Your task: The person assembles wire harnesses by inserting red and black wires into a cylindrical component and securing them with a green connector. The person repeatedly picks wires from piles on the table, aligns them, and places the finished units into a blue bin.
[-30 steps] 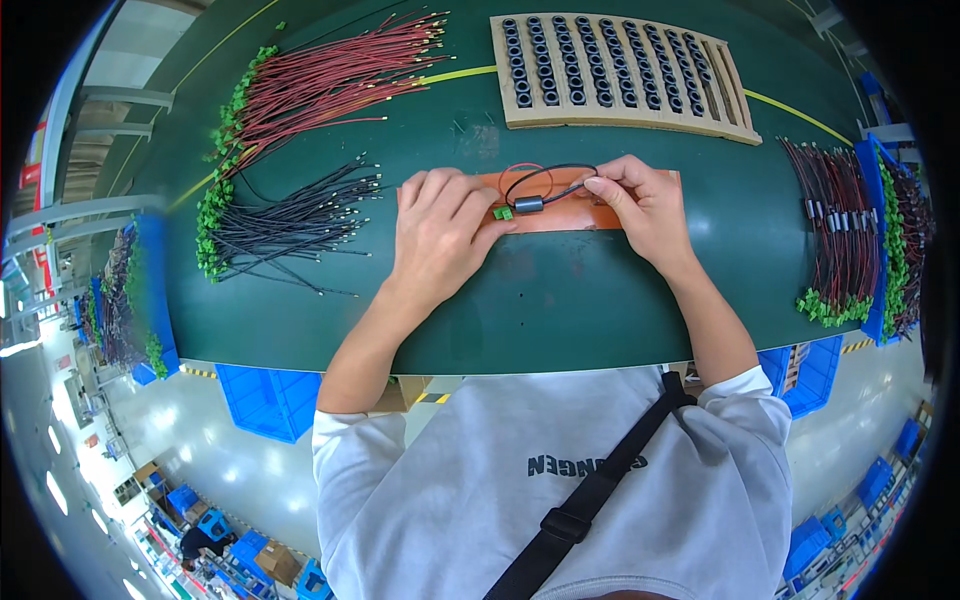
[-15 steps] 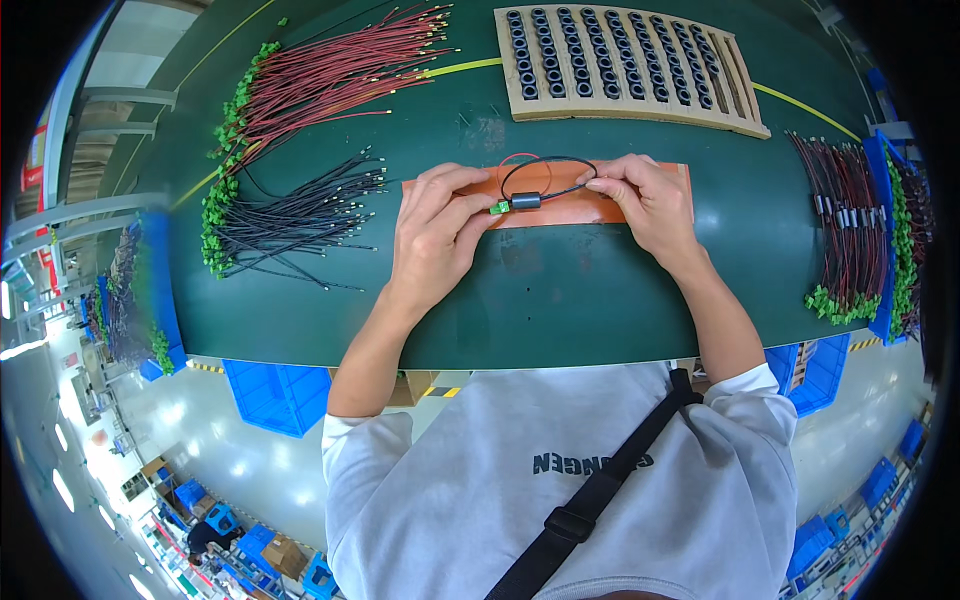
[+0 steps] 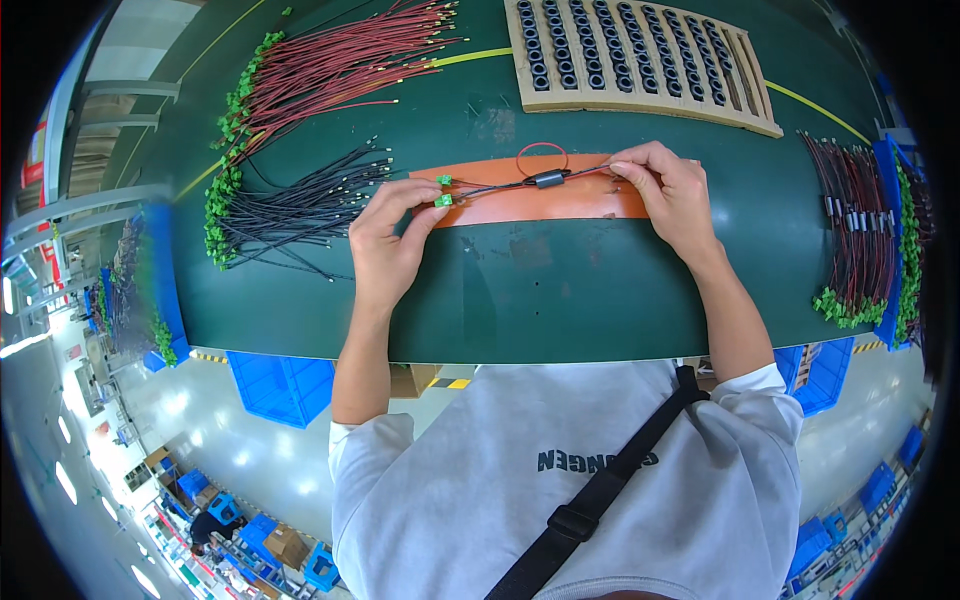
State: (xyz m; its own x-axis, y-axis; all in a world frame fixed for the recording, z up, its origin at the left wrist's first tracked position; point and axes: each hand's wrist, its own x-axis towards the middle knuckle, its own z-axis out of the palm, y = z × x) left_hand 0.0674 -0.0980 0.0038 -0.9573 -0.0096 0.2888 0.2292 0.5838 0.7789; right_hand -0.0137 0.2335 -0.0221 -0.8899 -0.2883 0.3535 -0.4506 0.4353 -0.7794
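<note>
Two hands stretch a wire pair (image 3: 500,186) over the orange mat (image 3: 560,203): left hand (image 3: 388,240) pinches the green plugs (image 3: 441,191); right hand (image 3: 668,192) pinches the far end, black ring (image 3: 549,179) between.

The scene is brightly and evenly lit from above, so the dark green matte worktop (image 3: 600,290) shows only soft, faint shadows under the hands and a mild sheen rather than glare. Small white ceiling-light reflections glint on the glossy pale floor (image 3: 130,440) at lower left. Fisheye distortion bends the worktop's edges strongly toward the black circular rim, where detail smears, while the centre stays sharp with no motion blur.
</note>
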